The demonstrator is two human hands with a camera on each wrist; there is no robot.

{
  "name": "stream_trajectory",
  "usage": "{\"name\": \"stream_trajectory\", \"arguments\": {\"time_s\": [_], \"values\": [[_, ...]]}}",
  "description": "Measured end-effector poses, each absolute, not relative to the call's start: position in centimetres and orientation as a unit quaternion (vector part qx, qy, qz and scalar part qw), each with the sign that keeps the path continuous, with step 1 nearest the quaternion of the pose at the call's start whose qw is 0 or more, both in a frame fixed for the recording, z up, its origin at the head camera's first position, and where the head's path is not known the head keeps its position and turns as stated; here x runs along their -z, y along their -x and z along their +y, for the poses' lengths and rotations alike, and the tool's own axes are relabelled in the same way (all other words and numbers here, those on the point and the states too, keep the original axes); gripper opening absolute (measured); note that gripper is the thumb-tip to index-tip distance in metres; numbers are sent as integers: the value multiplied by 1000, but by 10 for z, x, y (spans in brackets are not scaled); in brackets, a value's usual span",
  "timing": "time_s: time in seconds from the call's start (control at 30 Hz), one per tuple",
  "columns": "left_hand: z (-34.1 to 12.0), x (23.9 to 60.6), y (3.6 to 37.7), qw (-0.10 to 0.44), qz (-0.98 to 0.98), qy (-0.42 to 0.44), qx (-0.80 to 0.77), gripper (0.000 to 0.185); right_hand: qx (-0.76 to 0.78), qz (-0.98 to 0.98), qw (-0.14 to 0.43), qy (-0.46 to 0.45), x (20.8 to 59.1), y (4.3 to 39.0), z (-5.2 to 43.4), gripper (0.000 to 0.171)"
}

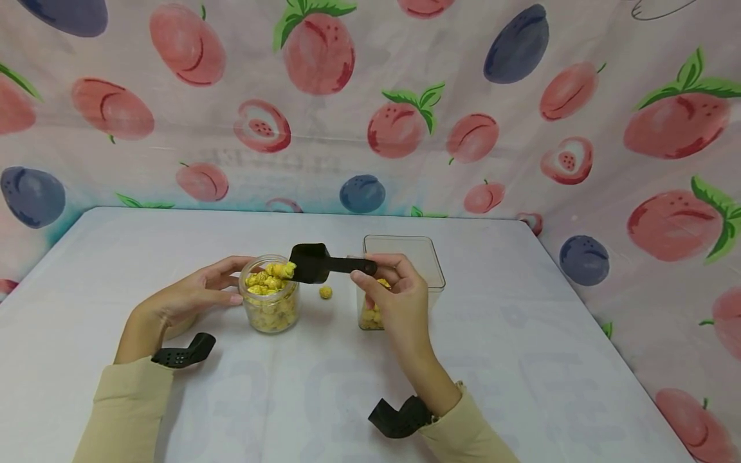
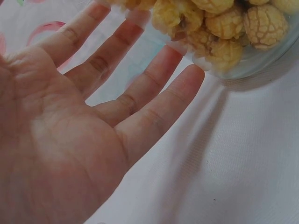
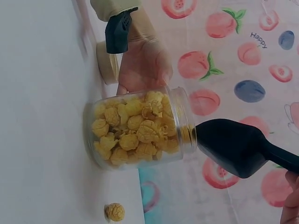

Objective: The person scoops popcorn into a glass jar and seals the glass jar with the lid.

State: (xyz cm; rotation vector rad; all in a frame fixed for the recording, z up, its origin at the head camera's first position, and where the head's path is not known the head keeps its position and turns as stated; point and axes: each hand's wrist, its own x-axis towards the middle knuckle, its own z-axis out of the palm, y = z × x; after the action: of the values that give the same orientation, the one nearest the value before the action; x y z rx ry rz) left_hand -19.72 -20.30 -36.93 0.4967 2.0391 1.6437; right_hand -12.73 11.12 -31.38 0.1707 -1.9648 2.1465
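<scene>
A round clear jar point(image 1: 269, 315), filled with yellow popcorn point(image 3: 135, 128), stands upright on the table. My left hand point(image 1: 202, 289) is at the jar's left side, its extended fingertips touching the glass in the left wrist view. My right hand point(image 1: 399, 292) pinches the handle of a black scoop point(image 1: 311, 263) between thumb and fingers. The scoop's front edge is at the jar's mouth, and popcorn pieces lie at its tip, over the rim. Below and behind my right hand is a clear rectangular container point(image 1: 412, 257) with popcorn in it, partly hidden by the hand.
One loose popcorn piece point(image 1: 325, 292) lies on the white table point(image 1: 278, 399) between the jar and the container. A pale round lid point(image 3: 107, 63) sits by my left wrist. A fruit-patterned curtain point(image 1: 324, 148) hangs behind the table and along its right side.
</scene>
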Motion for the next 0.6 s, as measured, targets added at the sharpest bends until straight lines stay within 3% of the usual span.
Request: {"name": "stream_trajectory", "arguments": {"time_s": [0.6], "values": [[-202,368,196,235,756,-159,-590,62,-727,-659,178,-80,313,124,111,31]]}}
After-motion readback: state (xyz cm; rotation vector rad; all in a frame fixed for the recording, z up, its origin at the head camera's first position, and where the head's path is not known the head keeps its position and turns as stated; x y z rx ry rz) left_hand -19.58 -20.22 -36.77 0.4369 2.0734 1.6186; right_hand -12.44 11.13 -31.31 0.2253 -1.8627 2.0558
